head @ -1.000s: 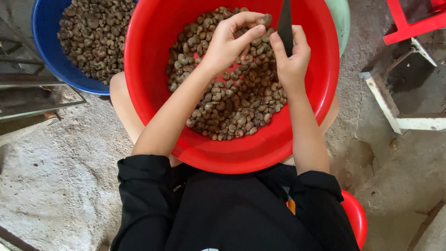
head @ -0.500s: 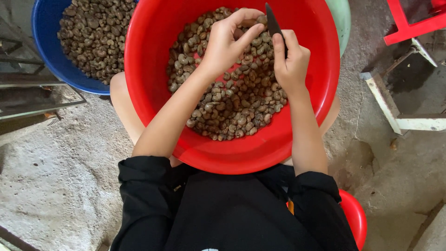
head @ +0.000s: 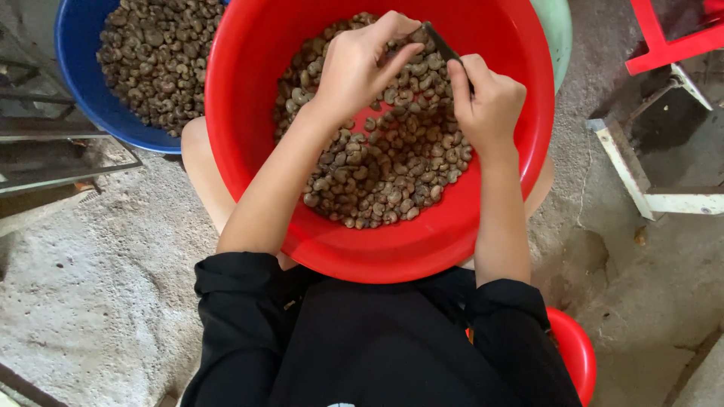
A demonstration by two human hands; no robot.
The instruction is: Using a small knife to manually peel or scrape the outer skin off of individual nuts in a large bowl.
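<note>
The right hand is closed around a dark knife, its blade slanting toward the far left. The left hand pinches its fingertips together beside the blade tip; whether they hold a nut cannot be told. Both hover over cashew nuts heaped in the red basin on the person's lap. A blue basin of nuts stands far left.
</note>
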